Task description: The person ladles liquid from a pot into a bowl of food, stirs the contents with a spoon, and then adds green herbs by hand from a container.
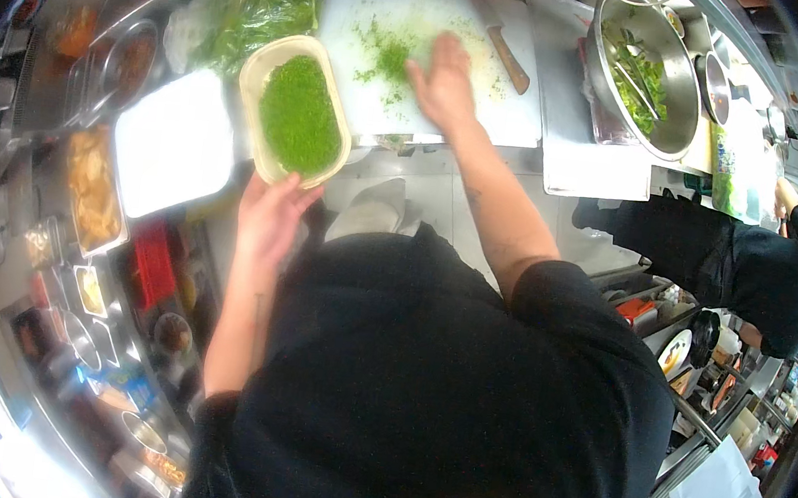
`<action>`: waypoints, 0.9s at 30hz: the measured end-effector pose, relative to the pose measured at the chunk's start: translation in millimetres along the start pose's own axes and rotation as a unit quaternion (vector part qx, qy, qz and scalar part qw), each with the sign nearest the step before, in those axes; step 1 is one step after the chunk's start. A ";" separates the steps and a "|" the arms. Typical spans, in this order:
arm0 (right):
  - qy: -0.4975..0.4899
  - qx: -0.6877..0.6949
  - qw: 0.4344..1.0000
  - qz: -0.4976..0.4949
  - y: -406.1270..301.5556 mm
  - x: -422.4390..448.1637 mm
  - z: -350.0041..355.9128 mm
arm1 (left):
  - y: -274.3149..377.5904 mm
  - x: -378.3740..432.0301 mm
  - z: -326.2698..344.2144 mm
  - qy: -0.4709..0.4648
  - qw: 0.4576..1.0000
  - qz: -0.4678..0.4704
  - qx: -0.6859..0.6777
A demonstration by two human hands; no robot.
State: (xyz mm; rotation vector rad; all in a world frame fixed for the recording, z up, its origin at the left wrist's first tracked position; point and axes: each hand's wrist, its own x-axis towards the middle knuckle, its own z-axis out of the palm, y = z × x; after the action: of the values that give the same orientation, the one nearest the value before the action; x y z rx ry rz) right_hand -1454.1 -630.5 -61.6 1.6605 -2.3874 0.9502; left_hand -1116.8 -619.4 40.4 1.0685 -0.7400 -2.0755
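Note:
My left hand (277,211) holds the near end of a cream oval tub (250,80), its thumb over the rim. Finely chopped green herbs (301,118) fill much of the tub, which is tilted at the left edge of a white cutting board (351,11). My right hand (447,83) is on or just over the board with its fingers extended, beside a small heap of chopped herbs (392,57). To its right lies a knife (508,60) with a wooden handle. Green scraps are scattered across the board.
Plastic-wrapped greens (278,7) lie behind the tub. A white lid or tray (176,145) is at left, near a container of pale yellow food (94,188). At right stands a steel bowl (681,96) with leaves and tongs. A co-worker in black (726,261) is farther right.

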 end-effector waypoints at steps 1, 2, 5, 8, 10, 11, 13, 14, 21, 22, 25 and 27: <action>-0.001 0.001 1.000 0.001 -10.2 2.8 5.4 | -0.4 0.1 -0.7 -0.005 1.000 -0.002 -0.001; -0.051 0.092 0.994 -0.021 -24.3 11.3 6.0 | -0.7 -0.5 -2.0 -0.004 1.000 0.000 0.000; -0.060 0.172 0.983 -0.009 -11.1 29.2 0.7 | -1.2 -3.7 -4.7 0.002 1.000 0.001 -0.007; 0.004 0.120 0.992 0.047 35.5 47.7 -6.3 | -2.1 -2.9 -3.2 -0.004 1.000 -0.011 -0.002; -0.001 -0.014 1.000 -0.007 53.5 45.5 8.7 | -4.9 -3.0 -3.9 0.001 1.000 -0.007 -0.001; -0.002 -0.013 1.000 -0.010 43.9 44.9 13.5 | -6.1 -2.9 -4.9 0.002 1.000 -0.005 -0.003; -0.082 0.111 0.989 -0.050 10.6 41.9 19.8 | -7.4 -4.7 -6.9 0.002 1.000 -0.005 -0.006; -0.083 0.115 0.989 -0.052 6.6 45.8 17.8 | -7.4 -7.7 -7.5 0.005 1.000 -0.002 -0.006; -0.098 0.059 0.990 -0.078 46.9 107.0 24.3 | -4.5 -10.4 -3.8 -0.009 1.000 -0.005 0.008; -0.099 0.060 0.990 -0.078 43.1 98.5 31.1 | -5.3 -10.7 -4.1 -0.003 1.000 -0.006 0.015; -0.215 0.220 0.929 -0.205 2.2 66.9 27.2 | -6.1 -18.3 -9.6 0.006 1.000 -0.007 -0.005; -0.265 0.293 0.913 -0.099 -7.1 84.3 15.7 | -3.4 -23.6 -7.3 0.015 1.000 -0.004 0.003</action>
State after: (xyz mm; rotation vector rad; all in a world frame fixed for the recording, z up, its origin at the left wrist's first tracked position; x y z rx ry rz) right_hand -1478.1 -709.5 -37.3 2.6172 -2.2681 1.4262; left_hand -1101.4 -600.4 45.1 1.1058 -0.7277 -2.0610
